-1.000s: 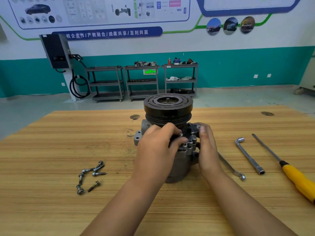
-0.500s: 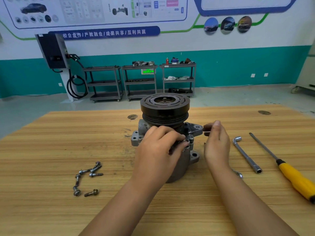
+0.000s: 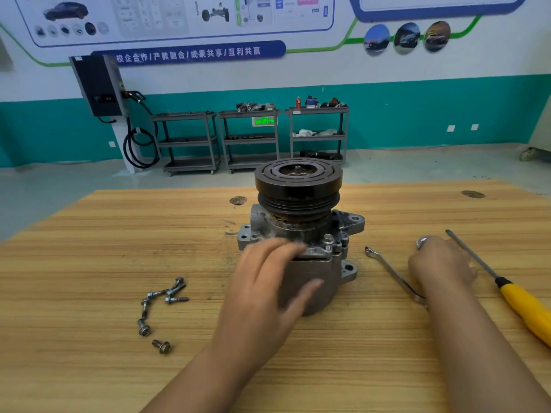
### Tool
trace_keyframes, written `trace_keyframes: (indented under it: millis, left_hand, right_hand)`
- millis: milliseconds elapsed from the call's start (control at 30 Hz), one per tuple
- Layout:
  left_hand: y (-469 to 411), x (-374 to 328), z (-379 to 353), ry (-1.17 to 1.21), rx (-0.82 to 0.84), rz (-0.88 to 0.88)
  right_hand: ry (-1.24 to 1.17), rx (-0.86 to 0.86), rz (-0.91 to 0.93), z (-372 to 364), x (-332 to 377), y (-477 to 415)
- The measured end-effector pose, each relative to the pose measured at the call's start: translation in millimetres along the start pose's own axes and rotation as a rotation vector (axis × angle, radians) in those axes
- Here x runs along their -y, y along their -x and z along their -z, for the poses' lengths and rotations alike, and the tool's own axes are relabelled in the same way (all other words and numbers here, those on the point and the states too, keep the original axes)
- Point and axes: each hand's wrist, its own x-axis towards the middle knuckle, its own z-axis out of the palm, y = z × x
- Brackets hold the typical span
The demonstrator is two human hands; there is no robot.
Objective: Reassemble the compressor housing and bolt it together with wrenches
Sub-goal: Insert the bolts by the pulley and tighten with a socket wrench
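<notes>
Loose bolts (image 3: 176,299) left of compressor (image 3: 301,204); wrench (image 3: 390,273), screwdriver (image 3: 524,308) right.

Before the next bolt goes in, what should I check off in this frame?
1. Compressor upright on table, pulley up: ok.
2. One bolt seated in flange: ok.
3. Loose bolts lie near left hand: ok.
4. Right hand gripping L-shaped socket wrench: cannot tell.
5. Left hand steadying compressor: cannot tell, blurred.
6. Flat wrench lying free on table: ok.
</notes>
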Motion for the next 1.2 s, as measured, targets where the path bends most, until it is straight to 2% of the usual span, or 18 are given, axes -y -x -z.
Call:
trace_keyframes:
  millis: [67, 167, 233, 367, 467, 667, 1000, 1100, 1200]
  left_hand:
    - [15.3, 12.7, 17.0, -0.04, 0.041, 0.016]
    - [32.3, 36.8, 50.7, -0.143, 0.227, 0.143]
    - [41.1, 49.2, 73.0, -0.216, 0.31, 0.315]
    - [54.5, 57.2, 101.1, -0.308, 0.346, 0.714]
    - [62.1, 58.8, 104.9, -0.356, 0.45, 0.861]
    - [67.7, 62.4, 103.8, -0.354, 0.534, 0.849]
    - [56.9, 76.1, 77.3, -0.344, 0.417, 0.741]
    - [50.6, 83.5, 70.4, -0.404, 0.449, 0.732]
    - [41.2, 85.4, 67.3, -0.413, 0.421, 0.724]
  right_hand:
    - [-0.02, -0.016, -0.014, -2.5, -1.2, -2.4]
    - [-0.036, -0.006, -0.019, -4.9, -2.7, -4.1]
    - [-0.048, 0.016, -0.009, -5.9, -2.7, -4.4]
    - [-0.036, 0.018, 0.013, -7.6, -0.4, -1.3]
    - [-0.06, 0.005, 0.043, -10.1, 0.3, -0.2]
    - [-0.121, -0.01, 0.042, -10.2, -3.6, 2.3]
    - [-0.228, -0.005, 0.002, -1.7, 1.4, 0.0]
    - [-0.401, -0.047, 0.077, 1.0, 3.0, 1.9]
    - [-0.699, -0.084, 0.145, 4.5, 7.3, 9.7]
